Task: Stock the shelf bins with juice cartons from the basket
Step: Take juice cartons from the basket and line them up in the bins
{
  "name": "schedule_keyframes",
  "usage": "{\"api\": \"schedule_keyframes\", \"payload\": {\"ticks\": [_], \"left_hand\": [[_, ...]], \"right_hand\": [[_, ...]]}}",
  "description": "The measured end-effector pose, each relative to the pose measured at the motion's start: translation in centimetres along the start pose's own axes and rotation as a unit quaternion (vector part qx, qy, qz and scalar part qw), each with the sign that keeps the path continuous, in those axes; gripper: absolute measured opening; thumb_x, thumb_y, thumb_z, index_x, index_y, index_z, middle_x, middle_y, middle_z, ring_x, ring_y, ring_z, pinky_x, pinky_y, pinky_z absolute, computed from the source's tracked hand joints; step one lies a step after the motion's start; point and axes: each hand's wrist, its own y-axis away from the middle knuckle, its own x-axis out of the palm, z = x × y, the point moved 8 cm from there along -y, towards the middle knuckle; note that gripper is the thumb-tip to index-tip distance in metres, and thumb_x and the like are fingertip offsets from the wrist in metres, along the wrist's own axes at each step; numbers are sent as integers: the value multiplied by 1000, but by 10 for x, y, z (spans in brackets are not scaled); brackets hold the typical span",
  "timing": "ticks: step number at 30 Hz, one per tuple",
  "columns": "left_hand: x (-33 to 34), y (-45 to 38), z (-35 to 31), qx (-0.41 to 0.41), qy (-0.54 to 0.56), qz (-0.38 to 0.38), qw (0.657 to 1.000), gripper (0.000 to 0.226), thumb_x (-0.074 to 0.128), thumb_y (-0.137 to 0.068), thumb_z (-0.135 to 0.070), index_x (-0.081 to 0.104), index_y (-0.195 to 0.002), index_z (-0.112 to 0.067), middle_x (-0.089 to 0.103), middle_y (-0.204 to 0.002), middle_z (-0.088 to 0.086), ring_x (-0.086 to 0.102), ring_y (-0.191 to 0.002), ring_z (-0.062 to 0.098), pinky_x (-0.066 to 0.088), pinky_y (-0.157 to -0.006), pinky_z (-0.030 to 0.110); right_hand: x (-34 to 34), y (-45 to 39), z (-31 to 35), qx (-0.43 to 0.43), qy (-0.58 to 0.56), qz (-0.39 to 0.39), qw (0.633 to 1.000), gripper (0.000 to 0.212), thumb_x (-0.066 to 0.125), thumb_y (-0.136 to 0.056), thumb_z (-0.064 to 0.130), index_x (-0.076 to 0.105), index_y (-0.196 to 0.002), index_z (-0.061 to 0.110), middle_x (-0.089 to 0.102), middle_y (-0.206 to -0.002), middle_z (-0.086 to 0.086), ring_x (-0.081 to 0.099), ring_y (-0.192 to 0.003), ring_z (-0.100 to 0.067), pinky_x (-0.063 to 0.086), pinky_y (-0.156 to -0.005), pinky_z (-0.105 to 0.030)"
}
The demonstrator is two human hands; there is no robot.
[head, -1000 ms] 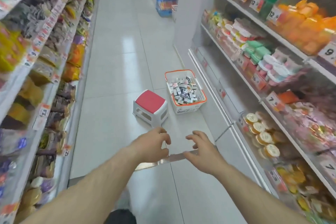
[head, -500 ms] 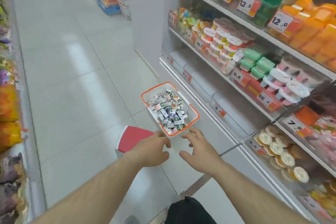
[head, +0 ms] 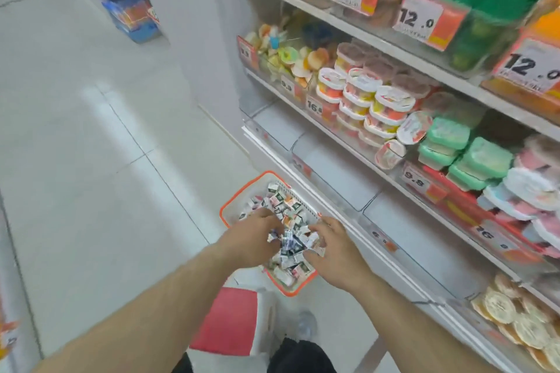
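A white basket with an orange rim (head: 231, 202) stands on the floor against the shelf base, heaped with small juice cartons (head: 285, 211). Both my hands are down in the heap. My left hand (head: 253, 238) has its fingers curled into the cartons on the left side. My right hand (head: 331, 250) curls its fingers round a few cartons at the pile's right edge. Just right of the basket, a low shelf holds clear shelf bins (head: 335, 174) with nothing visible inside them.
A red-topped white stool (head: 231, 322) stands on the floor just in front of the basket, by my legs. The shelves on the right hold jelly cups (head: 360, 91), green tubs (head: 466, 157) and price tags. A blue display (head: 130, 9) stands far up the aisle.
I have stepped closer and the view has turned towards the right shelf. Both hands went from hovering short of the basket to down among the cartons, fingers closing on them.
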Motion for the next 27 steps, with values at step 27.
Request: {"api": "schedule_keyframes", "payload": {"ticks": [27], "left_hand": [[36, -478, 227, 274, -161, -175, 932, 48, 47, -77, -57, 68, -104, -23, 67, -107, -3, 60, -106, 26, 24, -105, 45]], "right_hand": [[70, -381, -107, 68, 172, -396, 899, 40, 58, -76, 36, 63, -112, 21, 54, -133, -11, 59, -107, -33, 39, -97, -47]]}}
